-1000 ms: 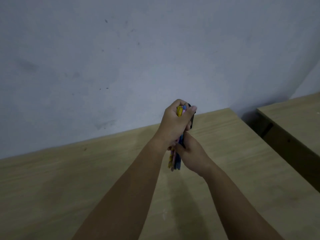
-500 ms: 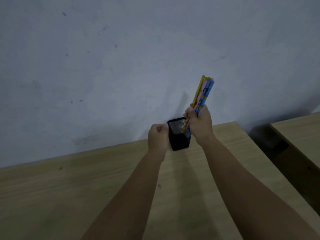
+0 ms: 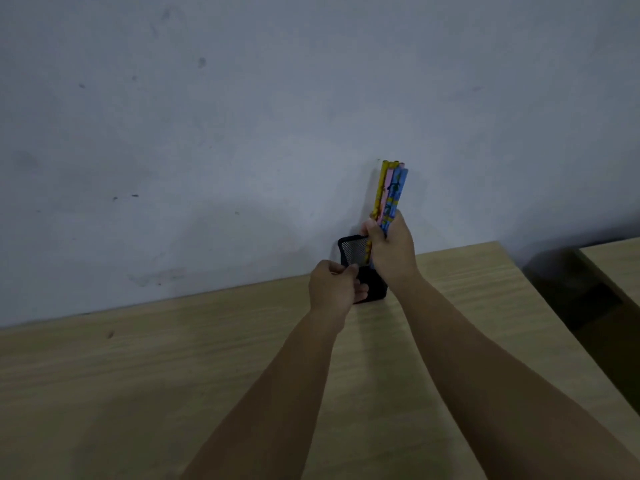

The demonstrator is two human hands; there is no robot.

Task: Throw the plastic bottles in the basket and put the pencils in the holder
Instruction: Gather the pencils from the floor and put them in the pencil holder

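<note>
A black mesh pencil holder (image 3: 354, 252) stands on the wooden table (image 3: 173, 358) close to the wall. My right hand (image 3: 393, 249) grips a bunch of several pencils (image 3: 390, 190), yellow, pink and blue, held nearly upright with their lower ends inside the holder's mouth. My left hand (image 3: 332, 289) is closed around the holder's near left side at its rim. No plastic bottles and no basket are in view.
A pale grey wall (image 3: 242, 133) rises directly behind the table's far edge. A second wooden table (image 3: 616, 268) stands to the right across a dark gap (image 3: 581, 299).
Both hands held the pencil bunch together a second ago. The left hand let go and took the holder, while the right hand raised the bunch and lowered its ends into the holder.
</note>
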